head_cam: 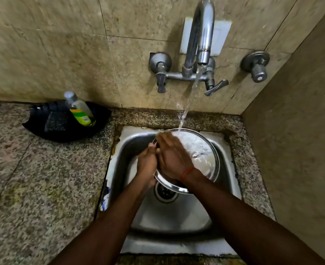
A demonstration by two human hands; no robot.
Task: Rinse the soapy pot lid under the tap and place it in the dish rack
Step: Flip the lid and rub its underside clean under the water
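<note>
A round steel pot lid (201, 150) is held tilted over the steel sink (177, 217), under a stream of water (190, 96) running from the wall tap (202, 35). Water splashes white across the lid's face. My left hand (146, 165) grips the lid's left rim. My right hand (171, 155) lies flat on the lid's surface, fingers straight and blurred with motion. The lid's lower left part is hidden behind my hands. No dish rack is in view.
A black tray (43, 127) on the granite counter (33, 188) at the left holds a dish soap bottle (79, 109) and a dark scrub pad (55, 122). The drain (164, 195) sits below the lid. A tiled wall stands close on the right.
</note>
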